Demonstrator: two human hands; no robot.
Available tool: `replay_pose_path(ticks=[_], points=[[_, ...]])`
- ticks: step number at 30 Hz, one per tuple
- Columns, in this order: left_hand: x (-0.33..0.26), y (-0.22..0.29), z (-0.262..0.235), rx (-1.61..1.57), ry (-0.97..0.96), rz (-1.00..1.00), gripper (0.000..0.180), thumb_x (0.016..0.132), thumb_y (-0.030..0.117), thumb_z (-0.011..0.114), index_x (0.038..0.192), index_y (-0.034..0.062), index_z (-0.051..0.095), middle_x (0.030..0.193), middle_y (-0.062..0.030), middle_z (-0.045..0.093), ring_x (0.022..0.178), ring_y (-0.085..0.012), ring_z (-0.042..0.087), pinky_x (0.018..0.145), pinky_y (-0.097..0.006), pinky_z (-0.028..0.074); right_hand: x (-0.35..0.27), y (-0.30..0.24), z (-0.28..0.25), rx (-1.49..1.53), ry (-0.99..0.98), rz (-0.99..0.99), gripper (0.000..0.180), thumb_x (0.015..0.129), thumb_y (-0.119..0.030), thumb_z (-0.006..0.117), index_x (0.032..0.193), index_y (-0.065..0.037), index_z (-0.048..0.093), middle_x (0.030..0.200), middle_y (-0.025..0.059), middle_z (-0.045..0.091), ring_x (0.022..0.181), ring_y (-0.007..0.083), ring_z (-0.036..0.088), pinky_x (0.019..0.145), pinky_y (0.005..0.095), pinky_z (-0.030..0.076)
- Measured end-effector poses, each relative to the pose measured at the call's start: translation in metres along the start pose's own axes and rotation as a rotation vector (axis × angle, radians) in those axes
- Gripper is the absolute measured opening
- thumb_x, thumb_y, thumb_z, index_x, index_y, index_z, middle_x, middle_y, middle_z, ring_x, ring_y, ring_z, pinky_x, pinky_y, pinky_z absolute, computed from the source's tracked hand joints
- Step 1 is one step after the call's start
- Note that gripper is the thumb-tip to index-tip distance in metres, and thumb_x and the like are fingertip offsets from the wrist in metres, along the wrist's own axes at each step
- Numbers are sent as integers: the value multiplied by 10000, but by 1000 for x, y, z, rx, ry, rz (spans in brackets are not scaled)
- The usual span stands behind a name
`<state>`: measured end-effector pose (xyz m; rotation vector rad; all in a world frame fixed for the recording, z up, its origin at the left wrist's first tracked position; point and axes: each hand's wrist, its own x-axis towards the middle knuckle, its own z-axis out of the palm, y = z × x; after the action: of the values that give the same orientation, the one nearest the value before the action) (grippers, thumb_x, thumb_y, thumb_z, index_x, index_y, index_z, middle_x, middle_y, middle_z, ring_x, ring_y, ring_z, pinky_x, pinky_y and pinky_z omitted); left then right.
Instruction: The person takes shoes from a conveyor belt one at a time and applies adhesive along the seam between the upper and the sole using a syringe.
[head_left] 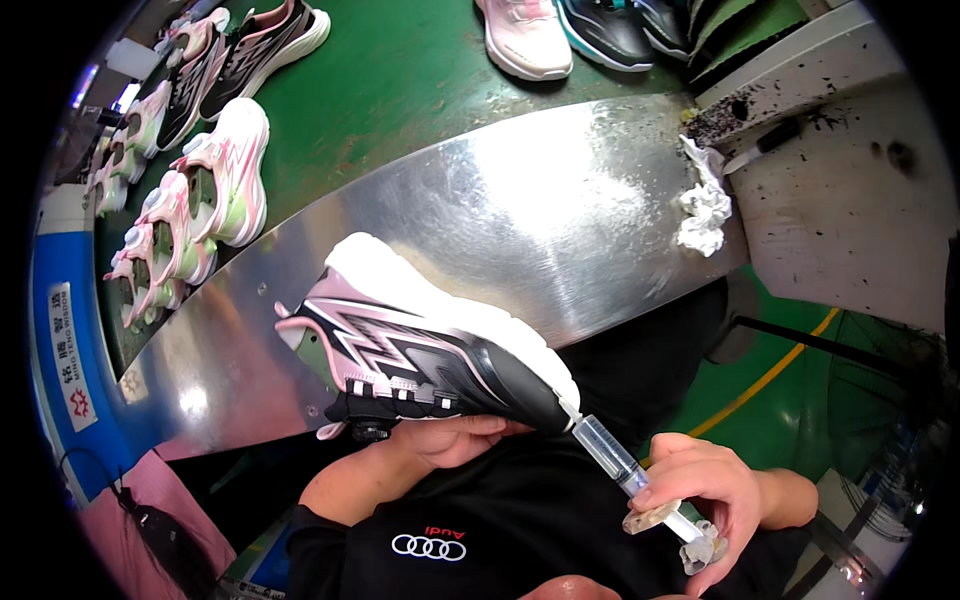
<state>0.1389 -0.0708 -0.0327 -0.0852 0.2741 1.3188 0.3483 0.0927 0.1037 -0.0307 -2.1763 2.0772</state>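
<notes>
A black and pink sneaker (430, 350) with a thick white sole lies tilted on its side above the front edge of the metal table. My left hand (450, 440) is closed on it from beneath, its fingers partly hidden behind the upper. In my right hand (710, 485) is a clear plastic syringe (610, 455), gripped at the flange and plunger. Whitish, crusted material covers the plunger end. The syringe's tip meets the toe of the sneaker, where the white sole joins the black upper.
Bare metal sheet (400, 215) borders a green work surface (370, 90). Pink, white and green sneakers (235, 170) and black ones (265, 55) line the left. More shoes (525, 40) stand at the back. A crumpled white tissue (705, 205) lies by a stained pale panel (840, 190) on the right.
</notes>
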Motion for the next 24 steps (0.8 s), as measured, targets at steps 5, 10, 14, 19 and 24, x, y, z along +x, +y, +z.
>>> replay_pose_path(ticks=[5, 10, 14, 19, 24], points=[[25, 7, 12, -43, -11, 31, 563, 803, -103, 569, 1304, 127, 456, 1287, -93, 520, 1214, -259, 483, 1002, -416, 427, -11, -6, 2, -69, 113, 23, 790, 558, -493, 845, 1112, 7, 588, 971, 99, 655, 652, 149, 488, 579, 272, 321], [41, 6, 17, -13, 17, 123, 625, 779, -54, 650, 1310, 199, 439, 1258, -65, 536, 1156, -242, 528, 940, -389, 495, -6, -3, 4, -250, 121, -16, 755, 555, -497, 843, 1089, -23, 597, 958, 81, 656, 641, 147, 485, 571, 271, 311], [44, 6, 12, -97, -28, 110, 670, 813, -129, 567, 1344, 250, 413, 1338, -42, 474, 1224, -217, 477, 995, -402, 460, -3, 5, 11, -368, 158, -83, 709, 584, -494, 825, 1080, -44, 593, 913, 30, 665, 611, 141, 473, 564, 271, 302], [46, 6, 9, -103, -64, 131, 572, 820, -108, 580, 1297, 189, 474, 1285, -58, 526, 1189, -211, 512, 984, -356, 470, 0, 8, 16, -488, 163, -83, 624, 587, -418, 809, 1046, -41, 618, 801, 14, 599, 530, 172, 363, 497, 265, 314], [45, 7, 16, -93, -8, 111, 400, 832, 7, 631, 1214, 98, 554, 1199, -63, 594, 1120, -200, 568, 940, -290, 499, 4, 12, 19, -625, 153, -108, 573, 604, -402, 797, 1030, -56, 630, 793, 10, 582, 535, 168, 368, 479, 254, 323]])
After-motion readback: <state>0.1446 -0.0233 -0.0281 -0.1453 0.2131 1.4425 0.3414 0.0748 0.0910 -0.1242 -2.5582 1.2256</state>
